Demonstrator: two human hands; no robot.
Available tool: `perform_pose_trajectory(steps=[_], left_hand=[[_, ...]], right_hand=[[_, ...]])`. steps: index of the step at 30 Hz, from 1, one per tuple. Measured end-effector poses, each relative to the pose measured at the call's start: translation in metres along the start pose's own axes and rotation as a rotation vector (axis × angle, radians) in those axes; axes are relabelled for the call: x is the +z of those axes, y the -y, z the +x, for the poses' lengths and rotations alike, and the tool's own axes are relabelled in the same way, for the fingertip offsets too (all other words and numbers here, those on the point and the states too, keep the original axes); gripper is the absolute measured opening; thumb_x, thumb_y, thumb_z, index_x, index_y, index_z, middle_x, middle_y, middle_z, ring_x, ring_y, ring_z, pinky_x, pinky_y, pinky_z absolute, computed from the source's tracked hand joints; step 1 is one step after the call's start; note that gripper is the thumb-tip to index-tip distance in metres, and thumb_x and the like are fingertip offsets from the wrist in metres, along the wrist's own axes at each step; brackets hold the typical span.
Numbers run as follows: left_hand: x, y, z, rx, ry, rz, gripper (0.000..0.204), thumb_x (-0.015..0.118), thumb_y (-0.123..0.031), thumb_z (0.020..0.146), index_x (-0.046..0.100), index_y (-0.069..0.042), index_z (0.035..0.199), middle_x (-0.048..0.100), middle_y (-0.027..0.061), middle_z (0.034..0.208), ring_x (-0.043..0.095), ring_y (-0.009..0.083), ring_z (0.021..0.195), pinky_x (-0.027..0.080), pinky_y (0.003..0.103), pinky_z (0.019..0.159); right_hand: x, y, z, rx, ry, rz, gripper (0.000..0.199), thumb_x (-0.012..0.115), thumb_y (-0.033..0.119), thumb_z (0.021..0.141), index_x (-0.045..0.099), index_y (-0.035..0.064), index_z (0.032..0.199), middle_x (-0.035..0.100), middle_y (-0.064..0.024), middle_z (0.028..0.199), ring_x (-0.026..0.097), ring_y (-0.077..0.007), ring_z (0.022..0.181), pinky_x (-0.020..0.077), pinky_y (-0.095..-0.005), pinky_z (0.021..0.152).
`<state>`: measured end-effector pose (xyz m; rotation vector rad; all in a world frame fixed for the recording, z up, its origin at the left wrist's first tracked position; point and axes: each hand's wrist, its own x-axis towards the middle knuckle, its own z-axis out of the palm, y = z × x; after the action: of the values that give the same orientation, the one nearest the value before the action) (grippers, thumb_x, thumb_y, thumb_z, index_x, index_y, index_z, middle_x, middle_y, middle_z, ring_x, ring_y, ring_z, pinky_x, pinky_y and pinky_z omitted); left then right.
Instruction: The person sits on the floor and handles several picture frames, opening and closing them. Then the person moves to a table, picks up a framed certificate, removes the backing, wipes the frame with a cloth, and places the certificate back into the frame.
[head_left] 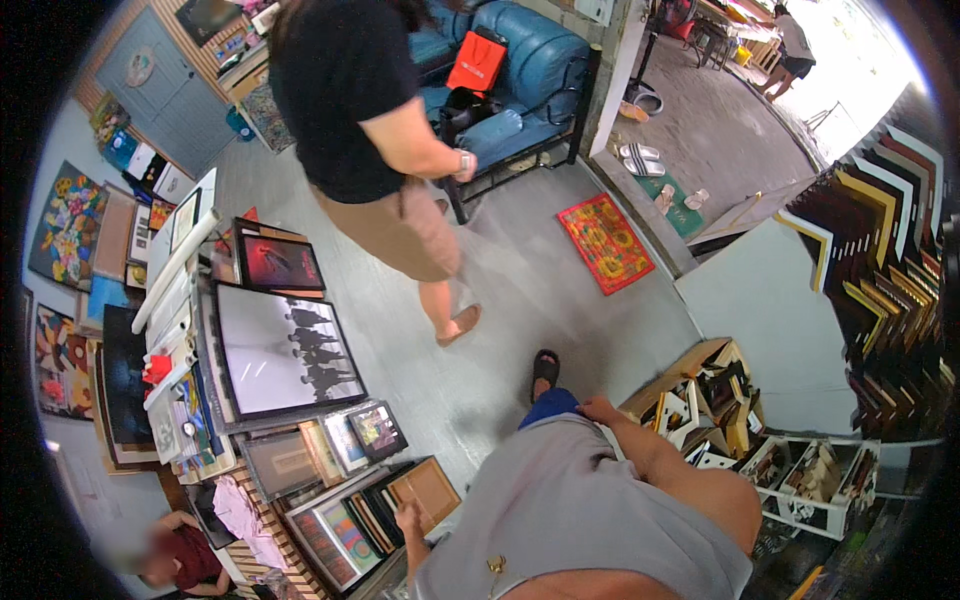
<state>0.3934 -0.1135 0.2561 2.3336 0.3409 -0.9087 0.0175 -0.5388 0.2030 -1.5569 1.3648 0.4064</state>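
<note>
Holding the left hand [408, 517] low, overlapping in this view the near edge of a brown framed board [425, 488], with actual contact hard to confirm. Shows the left fingers too small to make out as wide, narrow or gripping. Has the right hand [598, 409] at the blue shorts [548, 407], beside the hem of a grey shirt [560, 500], fingers pointing across the cloth, any pinch on it too unclear to judge. Has the brown framed board at the lower left of the view, at the right-hand end of a row of dark frames [381, 515] standing on edge. Has several small framed pictures [380, 430] just beyond that row, then a large black-framed print [260, 340] of dark figures on a pale ground, and past it a dark red picture [282, 265]. Has on the right a cardboard box [685, 368] of frame corners and a white crate [800, 512] of moulding pieces, below a wall display of V-shaped moulding samples [880, 290]. Faces a grey floor [510, 240] with a red patterned mat [605, 243] and a person in a black top [340, 110] near a blue sofa [535, 50] bearing an orange-red bag [477, 62].
</note>
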Motion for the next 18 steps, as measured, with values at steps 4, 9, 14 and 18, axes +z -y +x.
perform_pose_trajectory(steps=[4, 9, 14, 18], left_hand=[[0.126, -0.125, 0.039, 0.333, 0.208, -0.007, 0.027, 0.063, -0.011, 0.069, 0.063, 0.000, 0.094, 0.064, 0.0097, 0.075, 0.061, 0.0231, 0.070, 0.050, 0.031, 0.066], [0.325, -0.390, -0.069, 1.248, 0.627, 0.751, 0.042, 0.059, -0.018, 0.069, 0.060, -0.014, 0.110, 0.062, 0.0124, 0.105, 0.058, 0.0274, 0.099, 0.045, 0.034, 0.085], [0.475, -0.515, -0.150, 1.391, 1.262, 1.724, 0.030, 0.061, -0.018, 0.061, 0.066, -0.013, 0.090, 0.066, 0.0098, 0.087, 0.061, 0.0271, 0.087, 0.047, 0.037, 0.075], [0.573, -0.544, -0.121, 1.467, 1.414, 1.482, 0.020, 0.061, -0.014, 0.058, 0.065, -0.009, 0.077, 0.065, 0.0099, 0.074, 0.062, 0.0279, 0.074, 0.046, 0.039, 0.067]], right_hand=[[-0.066, -0.031, 0.003, 0.272, -0.084, 0.403, 0.036, 0.066, 0.036, 0.076, 0.066, 0.0035, 0.091, 0.063, -0.0065, 0.075, 0.057, -0.0152, 0.062, 0.0457, -0.0309, 0.052], [-0.170, -0.064, 0.049, 0.169, -0.456, 0.680, 0.033, 0.065, 0.030, 0.078, 0.063, 0.0038, 0.097, 0.063, -0.0051, 0.077, 0.057, -0.0136, 0.066, 0.0455, -0.0271, 0.056], [-0.258, -0.054, 0.084, 0.112, -0.653, 0.900, 0.036, 0.062, 0.029, 0.082, 0.059, 0.0003, 0.103, 0.063, -0.0062, 0.082, 0.058, -0.0128, 0.070, 0.0438, -0.0233, 0.061], [-0.310, -0.035, 0.117, 0.130, -0.659, 1.110, 0.034, 0.063, 0.030, 0.081, 0.060, 0.0020, 0.100, 0.062, -0.0046, 0.080, 0.057, -0.0115, 0.068, 0.0419, -0.0228, 0.056]])
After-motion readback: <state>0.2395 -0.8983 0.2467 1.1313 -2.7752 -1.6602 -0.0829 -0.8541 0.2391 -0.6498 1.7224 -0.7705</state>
